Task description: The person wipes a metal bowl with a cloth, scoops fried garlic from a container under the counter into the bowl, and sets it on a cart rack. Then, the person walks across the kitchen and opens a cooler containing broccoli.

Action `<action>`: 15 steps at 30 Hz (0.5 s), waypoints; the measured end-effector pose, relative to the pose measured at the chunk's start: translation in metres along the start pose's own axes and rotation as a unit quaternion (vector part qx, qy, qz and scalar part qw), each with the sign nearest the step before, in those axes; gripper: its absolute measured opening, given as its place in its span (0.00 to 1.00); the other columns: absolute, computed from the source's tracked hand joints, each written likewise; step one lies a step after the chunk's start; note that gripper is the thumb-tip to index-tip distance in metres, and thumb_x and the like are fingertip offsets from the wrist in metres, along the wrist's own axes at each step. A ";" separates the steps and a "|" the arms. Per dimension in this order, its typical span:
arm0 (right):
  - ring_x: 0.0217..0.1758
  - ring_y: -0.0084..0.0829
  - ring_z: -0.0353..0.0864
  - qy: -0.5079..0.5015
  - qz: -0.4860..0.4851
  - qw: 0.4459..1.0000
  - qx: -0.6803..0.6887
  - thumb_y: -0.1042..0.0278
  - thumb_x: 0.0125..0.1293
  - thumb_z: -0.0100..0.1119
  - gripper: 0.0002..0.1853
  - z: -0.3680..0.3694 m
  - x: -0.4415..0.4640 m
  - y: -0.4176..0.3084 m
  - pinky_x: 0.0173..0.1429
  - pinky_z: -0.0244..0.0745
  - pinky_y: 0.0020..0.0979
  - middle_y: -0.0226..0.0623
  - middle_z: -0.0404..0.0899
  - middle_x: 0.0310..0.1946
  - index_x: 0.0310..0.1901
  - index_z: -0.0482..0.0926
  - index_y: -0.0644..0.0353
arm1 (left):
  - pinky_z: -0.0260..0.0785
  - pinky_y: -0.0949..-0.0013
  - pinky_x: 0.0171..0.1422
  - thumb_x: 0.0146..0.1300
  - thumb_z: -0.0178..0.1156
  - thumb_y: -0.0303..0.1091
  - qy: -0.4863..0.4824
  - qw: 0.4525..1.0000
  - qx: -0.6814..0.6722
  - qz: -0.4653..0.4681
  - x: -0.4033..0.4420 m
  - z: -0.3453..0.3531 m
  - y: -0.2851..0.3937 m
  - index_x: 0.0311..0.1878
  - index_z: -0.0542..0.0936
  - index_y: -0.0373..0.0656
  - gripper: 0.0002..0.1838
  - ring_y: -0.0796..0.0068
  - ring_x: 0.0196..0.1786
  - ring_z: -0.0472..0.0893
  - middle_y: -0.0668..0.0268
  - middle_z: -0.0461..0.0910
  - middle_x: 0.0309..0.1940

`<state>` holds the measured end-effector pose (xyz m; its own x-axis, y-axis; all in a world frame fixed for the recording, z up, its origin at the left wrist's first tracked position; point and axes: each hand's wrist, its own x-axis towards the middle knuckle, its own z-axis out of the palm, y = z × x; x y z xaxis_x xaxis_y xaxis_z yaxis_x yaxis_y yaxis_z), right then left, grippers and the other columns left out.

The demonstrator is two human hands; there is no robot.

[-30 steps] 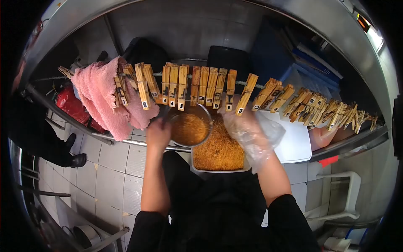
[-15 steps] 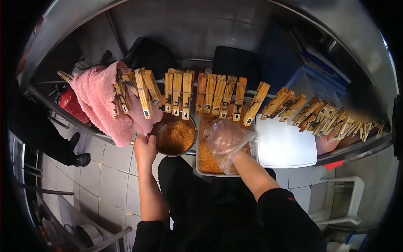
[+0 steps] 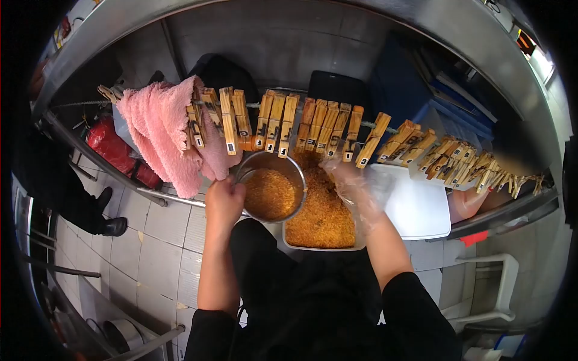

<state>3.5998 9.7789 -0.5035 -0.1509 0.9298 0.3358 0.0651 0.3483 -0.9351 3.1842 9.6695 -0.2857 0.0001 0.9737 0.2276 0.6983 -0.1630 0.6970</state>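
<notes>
A round metal bowl [image 3: 272, 191] holds orange-brown crumbly food. At its left side, my left hand [image 3: 225, 203] is closed on the rim or a handle; which one is hidden. Right of the bowl, a rectangular tray [image 3: 322, 248] is filled with the same crumbly food [image 3: 320, 219]. My right hand [image 3: 346, 177], in a loose clear plastic bag [image 3: 361, 201], is over the tray's upper right part. Its fingers are partly hidden by hanging clothespins and the bag.
Lettered wooden clothespins [image 3: 277, 123] hang on a cord above the tray, with a pink towel [image 3: 161, 135] at left. A white lid [image 3: 418, 201] lies right. Another person's dark-clothed leg [image 3: 72, 186] and a white plastic chair [image 3: 503, 289] stand beyond.
My right hand was low over the tray's middle half a second ago and has moved up and right. The bowl and my left hand have shifted right, closer to the tray.
</notes>
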 end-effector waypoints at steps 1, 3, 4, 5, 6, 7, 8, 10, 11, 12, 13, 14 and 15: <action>0.52 0.38 0.80 0.038 0.031 0.997 0.065 0.62 0.75 0.47 0.22 0.025 -0.005 -0.081 0.58 0.78 0.38 0.40 0.80 0.45 0.65 0.64 0.64 | 0.71 0.49 0.40 0.58 0.61 0.36 -0.019 1.000 0.010 0.013 0.001 0.002 0.011 0.34 0.79 0.34 0.12 0.43 0.35 0.81 0.46 0.80 0.27; 0.57 0.40 0.78 0.018 0.032 0.991 0.129 0.64 0.76 0.45 0.20 0.082 -0.019 -0.225 0.62 0.76 0.40 0.44 0.76 0.53 0.66 0.65 0.61 | 0.72 0.48 0.42 0.58 0.60 0.37 -0.025 1.000 0.004 0.015 0.002 0.012 0.029 0.34 0.79 0.34 0.13 0.43 0.37 0.82 0.46 0.81 0.28; 0.59 0.42 0.77 -0.018 0.022 0.990 0.135 0.65 0.76 0.45 0.20 0.098 -0.019 -0.264 0.65 0.75 0.40 0.47 0.73 0.58 0.66 0.65 0.59 | 0.71 0.49 0.41 0.57 0.59 0.37 -0.020 0.999 -0.014 0.035 0.003 0.021 0.035 0.33 0.79 0.33 0.13 0.44 0.35 0.81 0.46 0.81 0.28; 0.66 0.42 0.72 -0.032 0.018 0.972 0.231 0.56 0.77 0.45 0.21 0.102 -0.032 -0.262 0.67 0.71 0.43 0.48 0.72 0.59 0.66 0.67 0.55 | 0.71 0.51 0.39 0.57 0.58 0.36 -0.015 0.998 -0.033 0.055 0.004 0.030 0.038 0.32 0.78 0.32 0.13 0.44 0.33 0.81 0.45 0.80 0.27; 0.65 0.42 0.72 -0.088 -0.020 0.995 0.047 0.55 0.77 0.44 0.21 0.104 -0.027 -0.241 0.67 0.71 0.43 0.47 0.73 0.58 0.65 0.68 0.56 | 0.72 0.51 0.40 0.57 0.58 0.37 -0.037 0.997 -0.041 0.056 0.009 0.043 0.036 0.33 0.79 0.32 0.14 0.44 0.34 0.82 0.45 0.80 0.27; 0.64 0.42 0.73 -0.140 -0.055 0.979 -0.139 0.53 0.77 0.44 0.22 0.111 -0.021 -0.236 0.66 0.71 0.43 0.47 0.73 0.57 0.64 0.70 0.57 | 0.72 0.51 0.40 0.57 0.58 0.37 -0.039 0.997 -0.043 0.058 0.011 0.051 0.040 0.33 0.79 0.32 0.14 0.44 0.34 0.82 0.45 0.80 0.27; 0.64 0.42 0.73 -0.138 -0.053 0.979 -0.140 0.53 0.77 0.44 0.22 0.107 -0.028 -0.236 0.66 0.71 0.43 0.47 0.73 0.57 0.64 0.70 0.57 | 0.72 0.51 0.41 0.57 0.58 0.37 -0.051 0.996 -0.043 0.058 0.012 0.058 0.047 0.34 0.79 0.32 0.14 0.45 0.35 0.82 0.45 0.80 0.28; 0.63 0.42 0.72 -0.124 0.009 0.992 -0.014 0.53 0.77 0.44 0.22 0.112 -0.032 -0.273 0.70 0.68 0.43 0.47 0.73 0.57 0.64 0.69 0.58 | 0.72 0.51 0.42 0.57 0.59 0.36 -0.067 0.994 -0.071 0.044 0.014 0.069 0.049 0.33 0.79 0.32 0.13 0.44 0.36 0.82 0.46 0.81 0.28; 0.63 0.42 0.72 -0.125 0.008 0.992 -0.014 0.53 0.77 0.44 0.22 0.108 -0.030 -0.273 0.70 0.68 0.43 0.47 0.73 0.57 0.64 0.69 0.58 | 0.72 0.51 0.42 0.57 0.59 0.36 -0.066 0.994 -0.071 0.044 0.014 0.070 0.046 0.33 0.79 0.32 0.13 0.44 0.36 0.82 0.46 0.81 0.28; 0.63 0.40 0.73 -0.056 0.052 0.997 -0.032 0.56 0.76 0.46 0.21 0.101 -0.027 -0.274 0.70 0.68 0.41 0.46 0.73 0.56 0.63 0.69 0.59 | 0.72 0.49 0.45 0.58 0.58 0.37 -0.065 0.996 -0.054 0.038 0.013 0.066 0.045 0.36 0.80 0.32 0.14 0.42 0.39 0.82 0.45 0.82 0.32; 0.62 0.39 0.73 0.015 0.098 0.994 -0.049 0.59 0.76 0.49 0.20 0.098 -0.027 -0.273 0.70 0.69 0.38 0.46 0.73 0.56 0.62 0.70 0.60 | 0.72 0.47 0.49 0.60 0.58 0.38 -0.068 0.997 -0.035 0.030 0.011 0.063 0.042 0.39 0.80 0.33 0.15 0.40 0.43 0.81 0.44 0.82 0.35; 0.62 0.39 0.73 0.015 0.100 0.994 -0.046 0.59 0.76 0.49 0.20 0.100 -0.029 -0.270 0.70 0.69 0.38 0.46 0.73 0.56 0.62 0.70 0.60 | 0.72 0.47 0.49 0.60 0.58 0.38 -0.070 0.997 -0.034 0.028 0.010 0.061 0.033 0.39 0.80 0.33 0.15 0.40 0.43 0.81 0.44 0.82 0.35; 0.60 0.38 0.75 0.096 0.098 0.990 0.024 0.63 0.72 0.53 0.19 0.105 -0.033 -0.269 0.69 0.70 0.36 0.45 0.75 0.55 0.60 0.71 0.63 | 0.72 0.48 0.49 0.60 0.58 0.38 -0.058 0.998 -0.025 0.020 0.011 0.057 0.021 0.40 0.80 0.33 0.15 0.40 0.43 0.81 0.44 0.82 0.35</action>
<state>3.4835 9.6418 -0.2746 0.0497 0.9860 0.1591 0.0272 0.1579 -0.9871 3.2401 9.6857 -0.3072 0.1112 0.9779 0.1773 0.6602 -0.2060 0.7222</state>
